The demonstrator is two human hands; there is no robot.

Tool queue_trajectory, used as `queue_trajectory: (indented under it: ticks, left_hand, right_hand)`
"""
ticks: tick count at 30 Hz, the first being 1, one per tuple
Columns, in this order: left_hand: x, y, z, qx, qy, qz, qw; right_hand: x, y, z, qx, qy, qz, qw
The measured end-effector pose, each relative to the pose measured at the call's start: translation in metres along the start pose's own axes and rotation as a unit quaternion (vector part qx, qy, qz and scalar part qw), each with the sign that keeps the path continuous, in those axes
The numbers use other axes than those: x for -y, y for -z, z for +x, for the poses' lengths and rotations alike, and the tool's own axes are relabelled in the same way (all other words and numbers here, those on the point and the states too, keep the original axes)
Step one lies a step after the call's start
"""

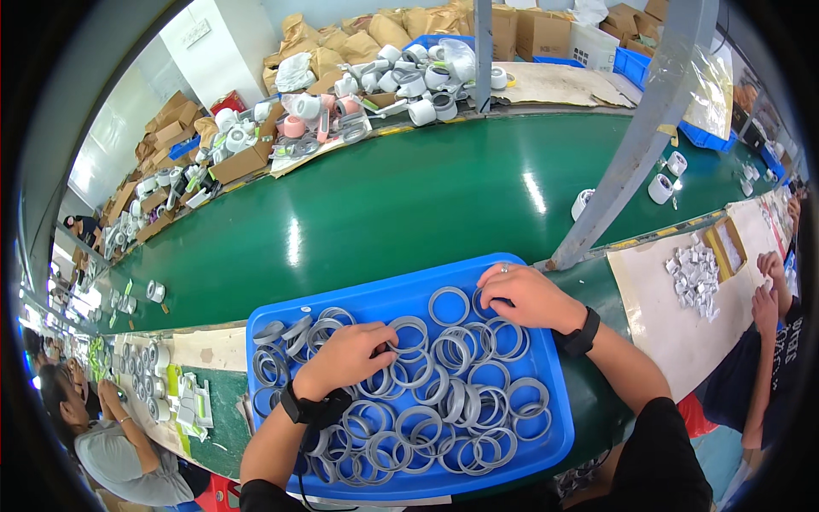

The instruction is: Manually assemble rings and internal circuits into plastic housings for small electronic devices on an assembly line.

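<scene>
A blue plastic tray in front of me is filled with loose grey rings, lying flat, tilted or overlapping. Over the tray's left middle, my left hand has its fingers curled closed at the edge of a grey ring. My right hand reaches over the far right corner, its fingers bent closed on another grey ring that it partly covers. One more ring lies flat between the hands. Both wrists wear black bands. The fingertips are partly hidden.
Beyond the tray runs a green conveyor belt with white round parts on it. A grey metal post rises at right. Small white pieces lie beside a co-worker's hands. Another person sits at left. Boxes and parts line the far side.
</scene>
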State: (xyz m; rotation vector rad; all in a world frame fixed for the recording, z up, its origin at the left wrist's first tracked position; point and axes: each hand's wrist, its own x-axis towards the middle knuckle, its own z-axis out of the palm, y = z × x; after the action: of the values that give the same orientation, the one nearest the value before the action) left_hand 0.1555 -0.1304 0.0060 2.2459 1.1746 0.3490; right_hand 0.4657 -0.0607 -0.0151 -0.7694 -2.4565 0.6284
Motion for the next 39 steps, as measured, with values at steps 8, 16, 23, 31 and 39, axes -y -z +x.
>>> queue_trajectory:
  ticks: [8, 16, 23, 31, 39]
  left_hand:
    - [0.000, 0.000, 0.001, 0.002, -0.001, 0.005, 1.000]
    - [0.000, -0.001, 0.001, -0.002, -0.006, 0.003, 1.000]
    - [-0.001, 0.000, 0.003, 0.006, 0.040, 0.004, 0.999]
    - [0.000, -0.006, -0.001, -0.021, 0.052, -0.001, 0.998]
    - [-0.026, 0.009, 0.002, 0.041, 0.103, 0.045, 0.993]
  right_hand:
    - [-0.001, 0.000, 0.000, -0.002, 0.002, 0.002, 1.000]
    - [-0.004, -0.001, 0.000, -0.004, 0.012, 0.008, 1.000]
    - [-0.013, -0.012, -0.001, -0.032, 0.041, 0.011, 0.999]
    - [-0.012, -0.016, -0.004, -0.049, 0.027, 0.031, 0.998]
    - [-0.013, -0.014, -0.007, -0.047, 0.019, 0.031, 0.998]
